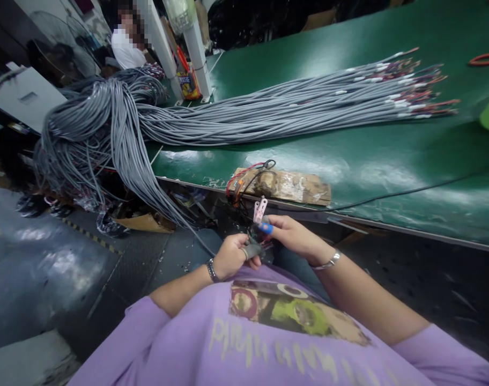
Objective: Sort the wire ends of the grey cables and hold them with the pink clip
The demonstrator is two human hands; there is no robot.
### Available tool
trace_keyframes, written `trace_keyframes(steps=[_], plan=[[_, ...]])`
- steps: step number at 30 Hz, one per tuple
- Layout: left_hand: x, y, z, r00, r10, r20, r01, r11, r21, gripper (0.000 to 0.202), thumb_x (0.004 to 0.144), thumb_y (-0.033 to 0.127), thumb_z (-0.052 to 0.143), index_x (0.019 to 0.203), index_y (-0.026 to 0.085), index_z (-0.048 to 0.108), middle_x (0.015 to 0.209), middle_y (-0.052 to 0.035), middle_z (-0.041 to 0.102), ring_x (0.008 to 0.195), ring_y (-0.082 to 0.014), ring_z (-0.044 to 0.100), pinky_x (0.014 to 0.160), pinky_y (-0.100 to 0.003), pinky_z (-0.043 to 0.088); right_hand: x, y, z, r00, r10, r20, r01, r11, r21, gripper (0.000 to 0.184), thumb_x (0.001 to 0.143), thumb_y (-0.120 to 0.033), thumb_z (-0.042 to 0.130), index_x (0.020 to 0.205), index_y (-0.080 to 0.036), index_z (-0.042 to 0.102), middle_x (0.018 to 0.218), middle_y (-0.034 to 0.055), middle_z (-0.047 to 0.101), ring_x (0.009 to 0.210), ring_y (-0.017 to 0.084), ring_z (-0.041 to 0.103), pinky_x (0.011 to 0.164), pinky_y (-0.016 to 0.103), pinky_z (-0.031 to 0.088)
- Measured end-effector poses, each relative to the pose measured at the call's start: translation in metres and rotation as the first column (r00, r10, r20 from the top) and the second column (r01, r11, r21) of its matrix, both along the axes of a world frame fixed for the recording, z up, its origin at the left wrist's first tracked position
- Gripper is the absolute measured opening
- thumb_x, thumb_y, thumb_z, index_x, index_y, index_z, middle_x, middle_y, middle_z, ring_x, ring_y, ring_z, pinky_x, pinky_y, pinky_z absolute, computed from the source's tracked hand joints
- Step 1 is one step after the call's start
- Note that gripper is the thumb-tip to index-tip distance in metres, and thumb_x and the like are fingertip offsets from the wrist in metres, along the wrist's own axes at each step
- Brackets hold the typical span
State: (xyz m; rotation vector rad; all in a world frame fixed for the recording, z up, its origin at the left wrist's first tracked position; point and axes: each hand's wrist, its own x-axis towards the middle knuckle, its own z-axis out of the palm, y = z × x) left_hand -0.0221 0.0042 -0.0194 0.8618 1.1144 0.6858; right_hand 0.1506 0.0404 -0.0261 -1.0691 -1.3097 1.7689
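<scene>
My left hand is closed around the end of a grey cable that runs down to it from the bundle. Grey wrapping covers one of its fingers. Close beside it, my right hand is closed, with blue tape on its thumb. A small pink tool with two flat, holed arms sticks up from the right fingers; its lower part is hidden. Thin dark and reddish wire ends show faintly between the hands, just off the table edge and above my lap.
Many grey cables lie along the green table, with a heap hanging over its left edge. A taped cardboard strip with red and black wires sits at the front edge. White posts stand behind. A person is at the back left.
</scene>
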Motion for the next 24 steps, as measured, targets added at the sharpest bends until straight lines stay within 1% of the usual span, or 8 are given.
trace_keyframes(steps=[3,5,10,14,17,19,21,24], plan=[[0.002,0.000,-0.004,0.984,0.176,0.017,-0.176,0.984,0.024,0.048,0.054,0.058,0.080,0.063,0.017,0.055,0.047,-0.0016,0.061,0.038,-0.0126,0.055,0.041,-0.023,0.043,0.003,-0.009,-0.002,0.995,-0.068,-0.071,0.062,0.994,-0.087,0.052,0.059,-0.065,0.078,0.080,-0.018,0.069,0.072,0.0015,0.065,0.063,0.014,0.054,0.057,0.027,0.045],[0.004,0.000,-0.007,0.971,0.238,0.023,-0.238,0.971,0.029,0.048,0.054,0.056,0.081,0.065,0.017,0.056,0.049,-0.0014,0.062,0.039,-0.0127,0.056,0.043,-0.023,0.045,-0.002,-0.018,-0.002,0.990,-0.109,-0.088,0.099,0.989,-0.111,0.052,0.055,-0.062,0.082,0.083,-0.020,0.069,0.077,0.0027,0.067,0.065,0.014,0.055,0.057,0.027,0.045],[0.006,0.001,-0.005,0.977,0.212,0.036,-0.213,0.977,0.017,0.046,0.053,0.053,0.083,0.064,0.017,0.058,0.048,0.0002,0.061,0.042,-0.0135,0.058,0.048,-0.025,0.049,-0.023,-0.031,-0.006,0.950,-0.289,-0.120,0.279,0.956,-0.093,0.040,0.062,-0.056,0.081,0.071,-0.021,0.064,0.062,-0.0010,0.061,0.057,0.014,0.051,0.057,0.030,0.045],[0.000,0.004,0.005,0.997,0.072,0.003,-0.073,0.996,0.060,0.043,0.049,0.047,0.088,0.059,0.016,0.060,0.048,-0.0006,0.062,0.047,-0.0139,0.060,0.053,-0.025,0.049,-0.026,-0.026,-0.005,0.968,-0.222,-0.114,0.214,0.974,-0.072,0.037,0.063,-0.051,0.081,0.067,-0.020,0.061,0.056,-0.0024,0.060,0.053,0.013,0.051,0.053,0.029,0.043],[-0.005,0.004,0.003,1.000,0.018,-0.016,-0.016,0.994,0.105,0.041,0.047,0.044,0.089,0.056,0.017,0.060,0.049,0.0001,0.063,0.050,-0.0140,0.061,0.055,-0.024,0.049,-0.025,-0.019,0.000,0.988,-0.139,-0.068,0.139,0.990,-0.008,0.035,0.061,-0.047,0.083,0.065,-0.020,0.061,0.057,-0.0020,0.062,0.052,0.013,0.052,0.052,0.027,0.042],[-0.007,0.001,-0.004,0.999,0.044,0.000,-0.044,0.994,0.102,0.040,0.051,0.046,0.088,0.059,0.017,0.061,0.049,-0.0001,0.063,0.049,-0.0144,0.061,0.056,-0.025,0.050,-0.027,-0.017,0.003,0.993,-0.083,-0.089,0.082,0.997,-0.013,0.035,0.064,-0.048,0.081,0.066,-0.020,0.060,0.053,-0.0022,0.061,0.049,0.014,0.053,0.051,0.028,0.043],[-0.007,-0.001,-0.012,0.992,0.119,0.038,-0.122,0.990,0.072,0.043,0.054,0.052,0.084,0.064,0.016,0.062,0.048,-0.0006,0.063,0.046,-0.0150,0.061,0.053,-0.026,0.050,-0.031,-0.017,0.004,0.986,-0.056,-0.154,0.046,0.997,-0.069,0.037,0.068,-0.052,0.077,0.069,-0.021,0.058,0.047,-0.0025,0.059,0.046,0.015,0.054,0.050,0.029,0.044],[-0.003,-0.004,-0.018,0.968,0.237,0.080,-0.238,0.971,0.005,0.049,0.053,0.058,0.082,0.066,0.016,0.059,0.047,-0.0006,0.061,0.044,-0.0161,0.060,0.051,-0.028,0.051,-0.036,-0.019,0.002,0.974,-0.121,-0.193,0.093,0.985,-0.147,0.043,0.063,-0.056,0.079,0.068,-0.021,0.056,0.046,-0.0032,0.058,0.043,0.015,0.053,0.048,0.030,0.043]])
